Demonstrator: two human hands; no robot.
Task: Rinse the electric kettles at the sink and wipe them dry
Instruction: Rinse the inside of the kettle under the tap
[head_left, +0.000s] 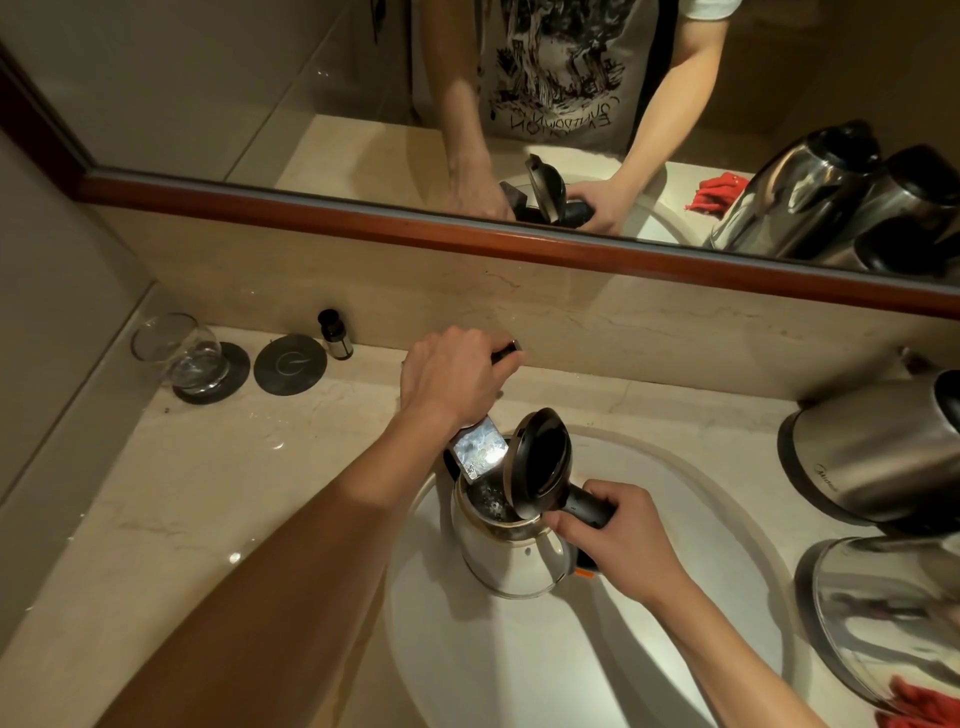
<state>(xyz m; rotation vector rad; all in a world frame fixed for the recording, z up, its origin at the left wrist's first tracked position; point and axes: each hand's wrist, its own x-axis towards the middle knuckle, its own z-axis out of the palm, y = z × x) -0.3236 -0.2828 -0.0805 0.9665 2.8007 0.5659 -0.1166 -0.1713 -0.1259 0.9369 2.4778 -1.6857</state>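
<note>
A steel electric kettle (511, 558) stands in the white sink basin (675, 623) with its black lid (540, 462) tipped up. My right hand (605, 525) grips its black handle. The flat chrome faucet spout (475, 452) reaches over the kettle's mouth, and water shows inside. My left hand (452, 371) is closed on the faucet handle (506, 353) behind the spout. Two more steel kettles sit on the counter at the right, one further back (872, 457) and one nearer (893, 618). A red cloth (914, 701) lies at the bottom right.
A drinking glass (179, 351) rests tilted on a dark coaster, with a second coaster (290, 364) and a small dark bottle (335, 335) beside it at the back left. A wood-framed mirror (467, 228) runs above the marble counter (182, 493).
</note>
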